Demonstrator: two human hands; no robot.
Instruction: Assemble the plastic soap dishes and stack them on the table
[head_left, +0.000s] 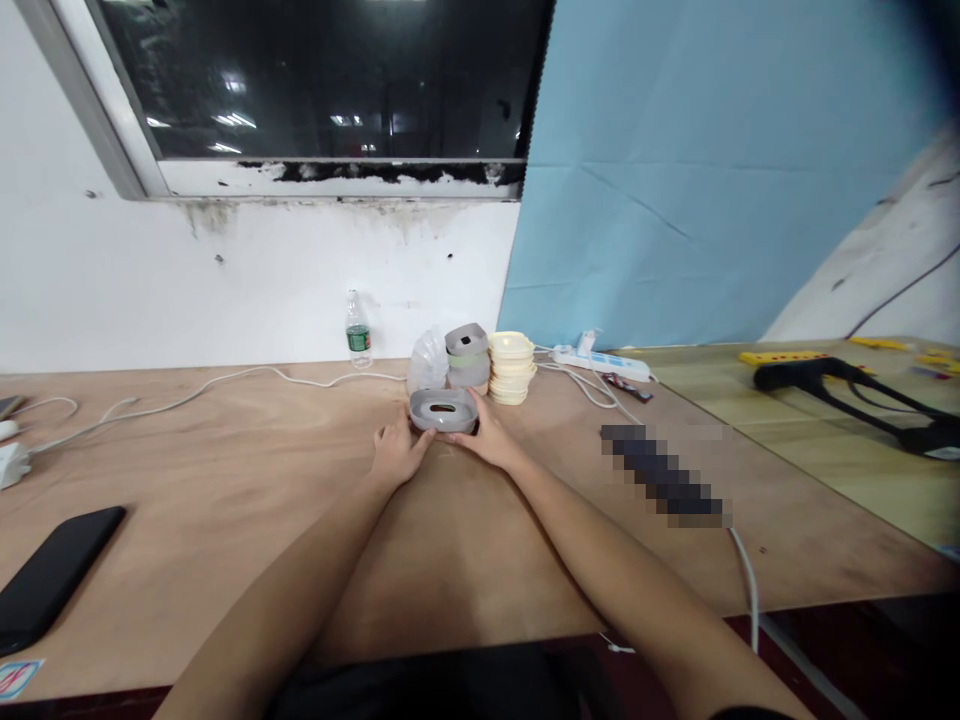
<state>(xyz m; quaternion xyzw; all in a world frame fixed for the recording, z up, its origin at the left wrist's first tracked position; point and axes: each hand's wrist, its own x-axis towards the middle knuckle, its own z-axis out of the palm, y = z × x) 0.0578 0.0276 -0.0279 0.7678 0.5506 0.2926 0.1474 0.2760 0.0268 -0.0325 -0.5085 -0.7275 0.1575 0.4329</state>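
Note:
A grey oval lid-like piece (443, 409) with a slot in its top rests on the wooden table (225, 500). My left hand (398, 452) holds its left side with thumb and fingers closed on the rim. My right hand (487, 436) grips its right side the same way. Just behind it stand a stack of grey pieces (466, 355), a stack of cream-coloured containers (511, 367) and a clear plastic bundle (427, 362).
A water bottle (358, 330) stands by the wall. A black phone (52, 575) lies at the front left. A white power strip (600, 360) and cables lie to the right, with a black tool (847, 385) on the far right table.

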